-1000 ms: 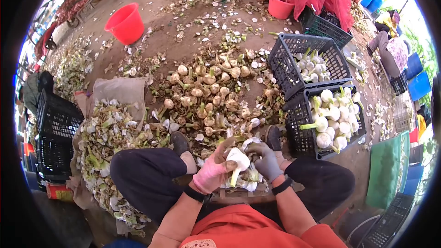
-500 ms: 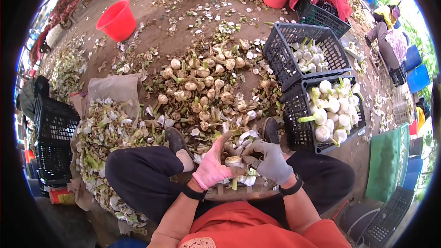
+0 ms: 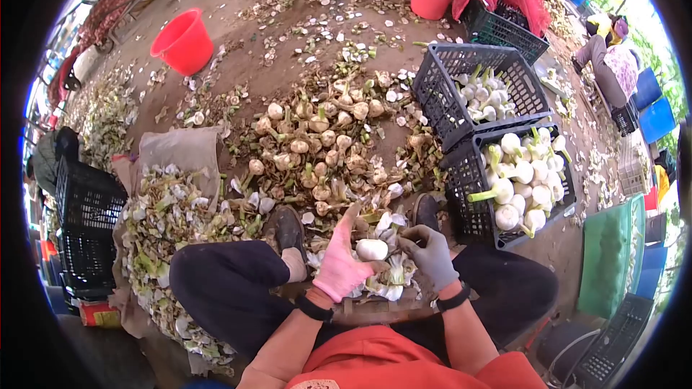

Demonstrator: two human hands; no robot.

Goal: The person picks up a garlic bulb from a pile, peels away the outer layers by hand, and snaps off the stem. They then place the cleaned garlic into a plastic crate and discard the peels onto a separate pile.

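My left hand [image 3: 337,265], in a pink glove, holds a white garlic bulb [image 3: 372,249] between its thumb and fingers, low in front of me. The bulb's smooth pale side faces up. Just right of it is my right hand [image 3: 432,258] in a grey glove, fingers curled together and apart from the bulb. Whatever those fingers hold, if anything, is hidden. Loose white peels [image 3: 393,277] lie beneath and between both hands. Beyond my shoes spreads a pile of untrimmed garlic bulbs [image 3: 328,140] with brownish skins and stalks.
To the right, a black crate [image 3: 468,205] holds cleaned white bulbs; another crate [image 3: 436,90] behind it holds more. Peels heap up [image 3: 155,223] at my left. A red bucket [image 3: 184,42] stands farther off. Another person [image 3: 613,72] sits at the far right.
The garlic bulb has turned from its brownish cut end to a smooth white side. My right hand has drawn slightly right, away from it. More peels show below the hands.
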